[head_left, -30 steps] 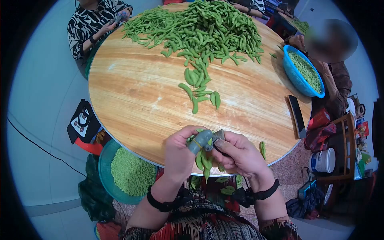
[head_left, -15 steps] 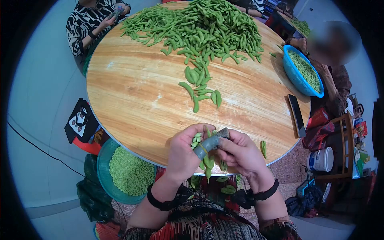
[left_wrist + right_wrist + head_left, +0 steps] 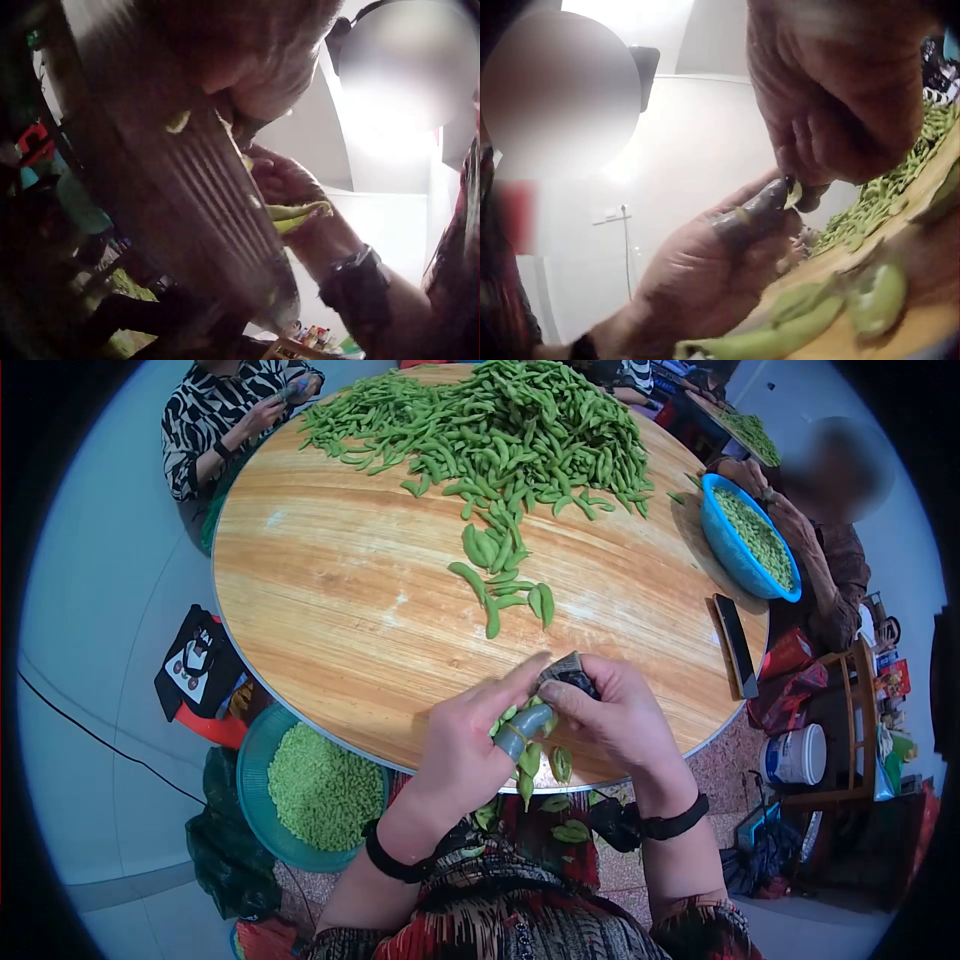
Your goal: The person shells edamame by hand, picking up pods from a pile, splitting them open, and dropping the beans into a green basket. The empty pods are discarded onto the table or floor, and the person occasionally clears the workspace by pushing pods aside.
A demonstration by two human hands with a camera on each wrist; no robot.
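My left hand (image 3: 470, 730) is curled near the table's front edge, with a grey cover (image 3: 525, 732) banded in yellow on its thumb. Pale shelled soybeans show behind that thumb, partly hidden in the palm. Green soybean pods (image 3: 529, 762) hang below it. My right hand (image 3: 635, 715) meets the left fingertips, its thumb bent against a dark grey finger cover (image 3: 566, 672). A small green piece of pod (image 3: 793, 196) is pinched between both hands in the right wrist view. A split pod (image 3: 561, 764) is just below the right fingers.
Many soybean pods (image 3: 520, 435) are heaped at the table's far side, with several loose pods (image 3: 495, 600) nearer. A phone (image 3: 735, 647) and a blue basket of beans (image 3: 712, 540) are at the right. A green basket of beans (image 3: 258, 800) stands lower left. Two people sit across.
Both hands have shifted slightly right, and the right hand has turned up and away from the left thumb. The beans visible in the left palm are now mostly covered.
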